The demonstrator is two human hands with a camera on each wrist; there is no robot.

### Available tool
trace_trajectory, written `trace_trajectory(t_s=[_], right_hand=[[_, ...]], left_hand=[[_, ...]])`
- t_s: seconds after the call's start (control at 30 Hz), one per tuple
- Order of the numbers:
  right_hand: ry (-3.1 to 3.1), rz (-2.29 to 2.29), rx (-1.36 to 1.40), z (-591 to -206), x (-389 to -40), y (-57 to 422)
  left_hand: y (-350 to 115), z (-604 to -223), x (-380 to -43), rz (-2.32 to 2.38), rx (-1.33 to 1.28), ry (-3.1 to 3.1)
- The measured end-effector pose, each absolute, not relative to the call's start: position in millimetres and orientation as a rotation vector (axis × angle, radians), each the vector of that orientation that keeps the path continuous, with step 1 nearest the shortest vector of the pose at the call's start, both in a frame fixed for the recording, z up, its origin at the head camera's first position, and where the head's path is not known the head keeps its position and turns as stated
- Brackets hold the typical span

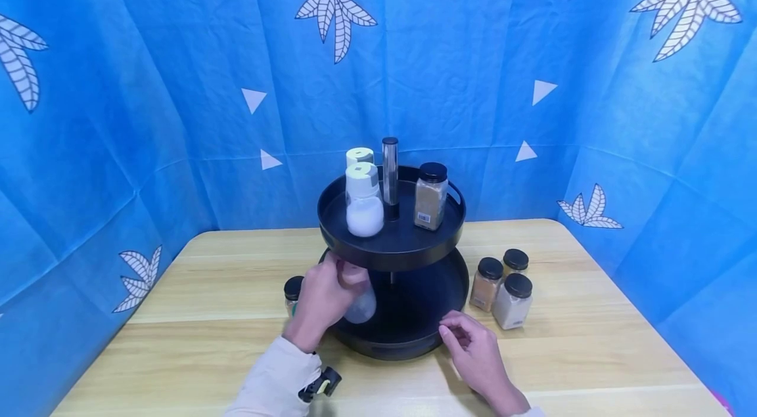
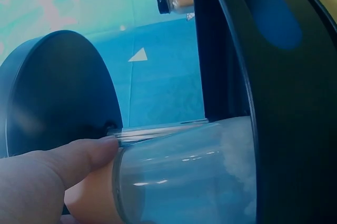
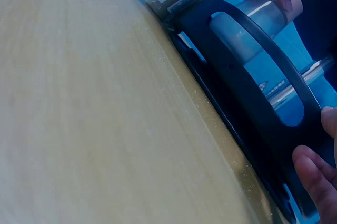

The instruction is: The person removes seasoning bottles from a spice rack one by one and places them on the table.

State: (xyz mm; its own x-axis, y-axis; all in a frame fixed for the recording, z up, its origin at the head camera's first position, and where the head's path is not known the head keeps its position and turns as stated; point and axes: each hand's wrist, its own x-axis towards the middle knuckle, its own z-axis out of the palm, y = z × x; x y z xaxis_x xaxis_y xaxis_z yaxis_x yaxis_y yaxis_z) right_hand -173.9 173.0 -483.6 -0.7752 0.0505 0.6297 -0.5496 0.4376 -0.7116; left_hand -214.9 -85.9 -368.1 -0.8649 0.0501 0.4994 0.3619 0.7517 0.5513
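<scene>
A black two-tier tray (image 1: 387,350) stands on the table with a metal post through its middle. Over the left part of its lower tier, my left hand (image 1: 328,295) grips a clear shaker jar (image 2: 184,176) by its cap, thumb along the cap's side. White grains show at the jar's bottom, down inside the tier's wall. My right hand (image 1: 473,351) pinches the lower tier's rim at the front right, one fingertip (image 3: 310,168) on the outer wall. Two white-capped shaker jars (image 1: 365,207) and a black-lidded spice jar (image 1: 430,200) stand on the upper tier.
Three black-lidded spice jars (image 1: 513,302) stand on the wooden table (image 1: 591,338) right of the tray. Another black-lidded jar (image 1: 292,289) is at the left, partly behind my left hand. A blue patterned cloth (image 1: 443,75) hangs around the back and sides.
</scene>
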Motion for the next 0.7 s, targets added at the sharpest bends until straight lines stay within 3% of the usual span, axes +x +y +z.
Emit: trace_trajectory(t_s=[0.7], right_hand=[[-2.104,1.313,0.453,-485,-175,174]], left_hand=[[-98,-359,-216,-0.905,-0.158,-2.555]])
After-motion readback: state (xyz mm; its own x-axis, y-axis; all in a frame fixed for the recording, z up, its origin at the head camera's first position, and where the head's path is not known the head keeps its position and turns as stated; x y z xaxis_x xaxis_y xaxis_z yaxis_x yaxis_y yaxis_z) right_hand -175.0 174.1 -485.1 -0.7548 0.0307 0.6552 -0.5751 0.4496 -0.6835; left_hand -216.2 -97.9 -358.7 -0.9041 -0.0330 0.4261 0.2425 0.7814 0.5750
